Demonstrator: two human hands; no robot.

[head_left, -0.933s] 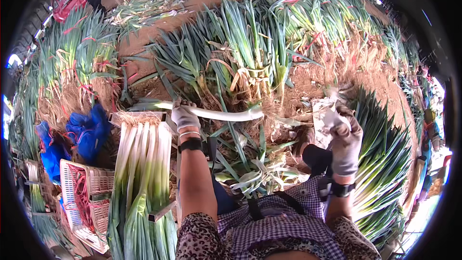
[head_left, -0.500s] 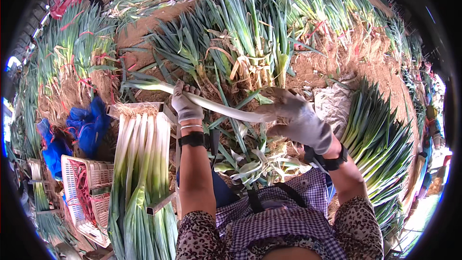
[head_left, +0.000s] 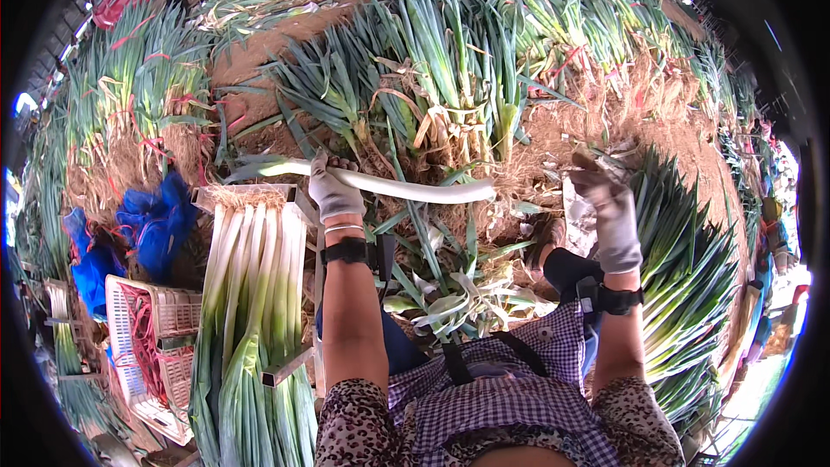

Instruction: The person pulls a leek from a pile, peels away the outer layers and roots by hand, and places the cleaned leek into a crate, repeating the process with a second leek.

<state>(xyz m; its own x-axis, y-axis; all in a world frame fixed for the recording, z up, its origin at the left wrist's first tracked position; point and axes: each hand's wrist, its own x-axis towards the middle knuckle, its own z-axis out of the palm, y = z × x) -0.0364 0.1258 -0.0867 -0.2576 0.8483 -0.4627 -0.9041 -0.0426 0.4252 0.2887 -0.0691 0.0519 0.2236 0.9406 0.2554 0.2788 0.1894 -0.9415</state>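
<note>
So the biggest thing here is the standing bundles (head_left: 437, 56) of leeks, rooty ends down, all across the upper part of the frame. Next is a leafy pile (head_left: 683, 268) on the right side. Lower left there's a row of leeks (head_left: 252, 259) lying side by side on a metal rack (head_left: 287, 367), roots up top, greens toward the bottom edge. Just left of that sits a pale crate (head_left: 177, 318), with some crumpled blue stuff (head_left: 160, 216) above it. The single leek (head_left: 424, 191) lies crosswise mid-frame, white end pointing right, greens left. Gloved left hand (head_left: 335, 193) is wrapped snugly around it. Gloved right hand (head_left: 605, 207), right of center, is well off the leek, fingers bent; too blurry to tell if they're pinching anything. Smallest: red ties (head_left: 143, 337) in the crate.
</note>
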